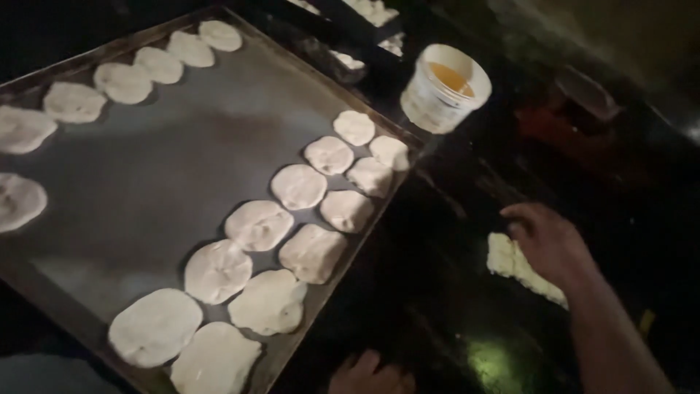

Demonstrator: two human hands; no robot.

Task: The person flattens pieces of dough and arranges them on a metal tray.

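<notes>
While right hand (547, 241) presses lumpy pale dough (514, 264), flat rounds (299, 186) line metal tray (168, 182)

Dough rounds (257, 225) lie on the tray (168, 168); right of it a bucket (445, 87), behind a dough piece (510, 263).

The scene is dim and grainy, with the corners falling into near black. Soft light catches the pale dough rounds (259, 225) and the white tub (445, 89), which look slightly blurred. A greenish glare spot (490, 361) shines on the dark counter (430, 292).
</notes>
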